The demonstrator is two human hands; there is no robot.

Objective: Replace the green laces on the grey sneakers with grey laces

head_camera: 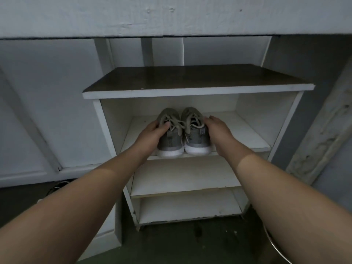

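Pair of grey knit sneakers (182, 133) with pale laces stood at the white shelf's (245, 134) front edge; left hand (152, 133) and right hand (217, 128) cupped their sides (light, soft uppers; best lifted by the heels).

A white shelf unit (198, 90) with a dark top stands against a pale panelled wall (47, 103).

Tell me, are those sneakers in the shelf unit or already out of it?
In. Both grey sneakers stand soles down on the top inner shelf, heels at its front edge, a hand at each outer side.
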